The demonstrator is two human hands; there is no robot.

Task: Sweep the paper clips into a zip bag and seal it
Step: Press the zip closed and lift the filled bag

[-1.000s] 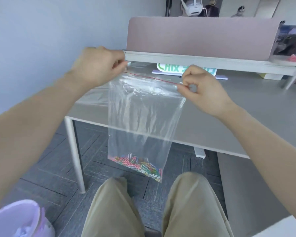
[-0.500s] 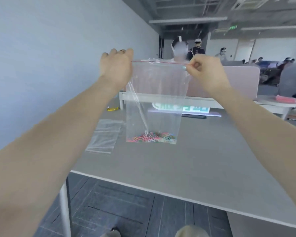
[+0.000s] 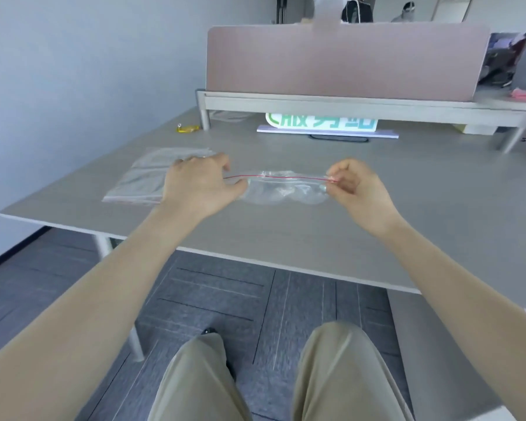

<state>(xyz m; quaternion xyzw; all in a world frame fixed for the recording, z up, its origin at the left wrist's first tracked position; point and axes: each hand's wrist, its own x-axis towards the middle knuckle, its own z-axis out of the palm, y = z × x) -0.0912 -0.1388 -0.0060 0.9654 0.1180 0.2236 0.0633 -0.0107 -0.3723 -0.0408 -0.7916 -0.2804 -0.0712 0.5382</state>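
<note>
Hands at frame centre pinch a clear plastic zip bag [image 3: 281,192] with a red seal line: left hand [image 3: 199,185] one end, right hand [image 3: 354,188] the other, above the grey table [image 3: 286,238].

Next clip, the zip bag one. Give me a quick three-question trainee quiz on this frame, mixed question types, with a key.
1. True or false: both hands pinch the zip bag at its red strip.
2. Which lies on the table just past the left hand? A) flat spare bags B) a stapler C) a mug
3. Fill in: the small yellow object sits near the shelf's ___ leg.

Key:
1. True: the right hand pinches one end and the left hand the other.
2. A: the spare bags.
3. Left.
</note>
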